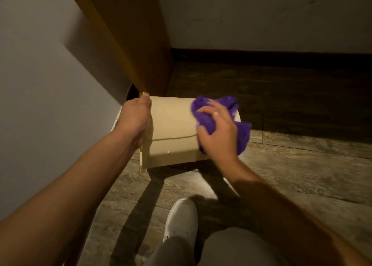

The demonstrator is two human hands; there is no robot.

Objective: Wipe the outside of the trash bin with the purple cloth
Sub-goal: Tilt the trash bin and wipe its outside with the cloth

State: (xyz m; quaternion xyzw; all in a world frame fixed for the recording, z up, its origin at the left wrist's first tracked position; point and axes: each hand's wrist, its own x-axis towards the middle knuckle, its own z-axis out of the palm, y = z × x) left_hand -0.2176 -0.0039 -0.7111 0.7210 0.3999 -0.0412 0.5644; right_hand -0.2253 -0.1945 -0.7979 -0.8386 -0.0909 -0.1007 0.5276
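Observation:
A beige cylindrical trash bin (172,129) lies tipped on its side on the wooden floor, its open mouth to the left. My left hand (134,119) grips the bin's rim at that end. My right hand (217,133) presses a crumpled purple cloth (239,131) against the bin's right end, near its base. Part of the cloth hangs past my fingers on the right. The bin's base is mostly hidden by the cloth and my hand.
A white wall (50,84) runs close on the left. A wooden panel (130,34) stands just behind the bin. A dark baseboard (281,54) lines the far wall. My white shoe (181,219) and grey trouser leg (237,247) sit on the wooden floor (302,175) below.

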